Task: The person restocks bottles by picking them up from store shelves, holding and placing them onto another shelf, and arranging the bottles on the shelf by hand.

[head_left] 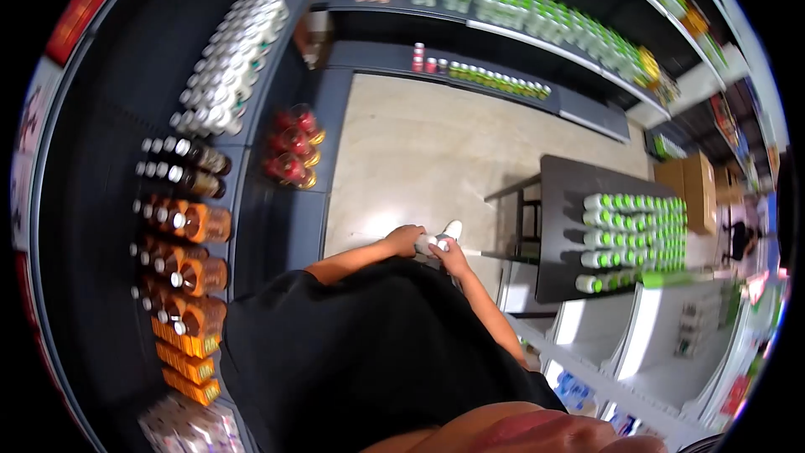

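Note:
In front of my black shirt, my left hand (406, 240) is closed around a small whitish object (424, 244), which looks like a bottle or can. Close beside it, my right hand (453, 257) has its fingers closed at a white piece that looks like a cap or bottle top (443, 245). Blur and small size hide whether the two white parts belong to one item. Both hands are nearly touching, above the pale floor (394, 159) and near a white shoe (454, 229).
Left, a dark shelf holds white bottles (226, 75), orange-brown bottles (201, 273) and red packages (293, 147). A dark table (563, 201) on the right carries rows of green-capped bottles (625, 239). Shelves with bottles (537, 17) run across the back. Cardboard boxes (692, 189) stand beyond the table.

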Tool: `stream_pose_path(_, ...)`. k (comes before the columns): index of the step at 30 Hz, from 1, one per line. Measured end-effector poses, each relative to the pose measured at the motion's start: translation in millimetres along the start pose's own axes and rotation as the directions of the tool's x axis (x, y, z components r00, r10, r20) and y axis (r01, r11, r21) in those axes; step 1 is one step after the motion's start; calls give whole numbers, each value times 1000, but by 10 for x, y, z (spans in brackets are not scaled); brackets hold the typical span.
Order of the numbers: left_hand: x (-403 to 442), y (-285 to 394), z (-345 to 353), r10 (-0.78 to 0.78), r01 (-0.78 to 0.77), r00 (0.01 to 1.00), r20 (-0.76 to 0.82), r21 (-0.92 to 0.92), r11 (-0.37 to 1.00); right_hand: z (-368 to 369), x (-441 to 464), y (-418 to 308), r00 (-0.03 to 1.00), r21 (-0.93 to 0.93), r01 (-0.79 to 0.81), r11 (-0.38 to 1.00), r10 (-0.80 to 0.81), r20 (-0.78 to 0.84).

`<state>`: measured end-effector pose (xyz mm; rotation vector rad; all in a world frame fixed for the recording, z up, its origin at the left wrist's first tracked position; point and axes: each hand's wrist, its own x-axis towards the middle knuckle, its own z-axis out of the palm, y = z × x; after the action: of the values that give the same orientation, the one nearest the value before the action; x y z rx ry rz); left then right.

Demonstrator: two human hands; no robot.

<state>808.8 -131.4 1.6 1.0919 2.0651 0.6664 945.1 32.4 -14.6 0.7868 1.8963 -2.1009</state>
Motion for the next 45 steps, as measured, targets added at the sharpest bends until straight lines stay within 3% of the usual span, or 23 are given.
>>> stream_pose_path(2, -75, -142, 5, -71, 70, 995, -72, -23, 997, 135, 199, -39, 997, 5, -55, 998, 55, 51)
stream_pose_path(4, -177, -255, -94, -121, 109, 991, -60, -169, 980, 277, 255, -195, 987, -30, -126, 992, 129, 96)
stream_pose_path(5, -184, -402, -77, -122, 105, 990, -68, -211, 972, 350, 321, -271, 988, -199, -114, 973, 133, 84)
stream_pose_path(8, -95, -620, -204, -116, 96, 991, -60, -260, 961, 324, 772, 31, 985, -267, 9, 964, 37, 169)
stream_pose_path(10, 25, -718, -255, -145, 123, 987, -69, -253, 960, 262, 1057, -76, 968, -341, -47, 939, 127, 215)
stream_pose_path(15, 485, -1314, -609, 57, -89, 974, -219, -139, 986, 228, 1807, -779, 930, -464, -9, 886, 177, 321)
stream_pose_path(16, 501, -1178, -884, -13, -7, 979, -202, -99, 995, 232, 1963, -921, 926, -488, 16, 873, 171, 337)
stream_pose_path(17, 517, -1050, -1156, -107, 89, 977, -185, -103, 991, 220, 2140, -1069, 890, -391, 12, 920, 169, 424)
stream_pose_path(18, 557, -923, -1457, -197, 182, 966, -169, -103, 978, 260, 2288, -1382, 894, -504, 13, 864, 216, 393)
stream_pose_path(20, 692, -887, -1843, -213, 189, 955, -207, -130, 973, 231, 2847, -1334, 846, -356, 51, 933, 149, 512)
stream_pose_path(24, 1043, -1045, -2377, -169, 39, 906, -387, -321, 946, 253, 3238, -1995, 874, -218, 148, 965, -25, 485)
stream_pose_path(26, 1154, -1098, -2574, -249, 184, 867, -431, -188, 965, 317, 3289, -2273, 874, -167, 234, 958, -132, 467)
stream_pose_path(28, 1226, -1010, -2743, -365, 276, 846, -387, -267, 923, 341, 3325, -2460, 871, -110, 193, 975, -118, 476)
stream_pose_path(30, 1240, -936, -2851, -321, 237, 865, -386, -252, 938, 324, 3460, -2478, 816, -19, 237, 971, -189, 546)
stream_pose_path(31, 1243, -922, -2869, -381, 253, 862, -333, -368, 895, 313, 3418, -2600, 809, -64, 294, 953, -213, 547)
stream_pose_path(34, 1345, -1018, -2803, -393, 191, 884, -253, -571, 799, 253, 3436, -2707, 774, 98, 161, 982, -187, 605)
stream_pose_path(36, 1446, -1070, -2790, -400, 230, 902, -160, -607, 761, 186, 3523, -2722, 782, 54, 166, 985, -165, 602)
stream_pose_path(38, 1583, -1141, -2814, -361, 267, 925, -115, -479, 836, 140, 3548, -2732, 788, 33, 119, 992, -114, 604)
stream_pose_path(41, 1835, -1318, -2812, -283, 196, 954, -98, -512, 836, 94, 3736, -2564, 836, 80, 129, 988, -152, 528)
stream_pose_path(44, 2128, -1311, -2969, -325, 235, 936, -134, -450, 862, -46, 3816, -2730, 886, 63, 159, 985, -171, 432)
stream_pose_path(45, 2328, -1631, -2694, -234, 104, 929, -285, -405, 908, -94, 3824, -2828, 911, 12, 154, 988, -147, 386)
